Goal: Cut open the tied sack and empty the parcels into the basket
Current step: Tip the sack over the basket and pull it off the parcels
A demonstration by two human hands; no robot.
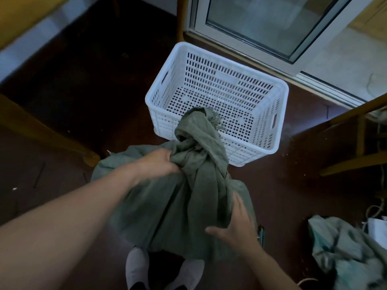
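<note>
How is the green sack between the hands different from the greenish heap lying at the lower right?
The sack stands full and bulging, its neck knotted; the heap lies flat and crumpled on the floor. The left hand grips the sack by the knot and the right hand rests on its side; nobody touches the heap. The heap looks paler. Both seem to be similar woven material.

Dim indoors, with a cool greenish cast. Daylight from the glass door [261, 24] at one o'clock, brightest on the white basket [217, 105] and the pale ground beyond the glass. Dark floor [79, 80] at ten o'clock nearly black, detail lost. Motion blur on both forearms and on the crumpled cloth [343, 248] at four o'clock. Wide-angle bending of straight lines toward the edges.
</note>
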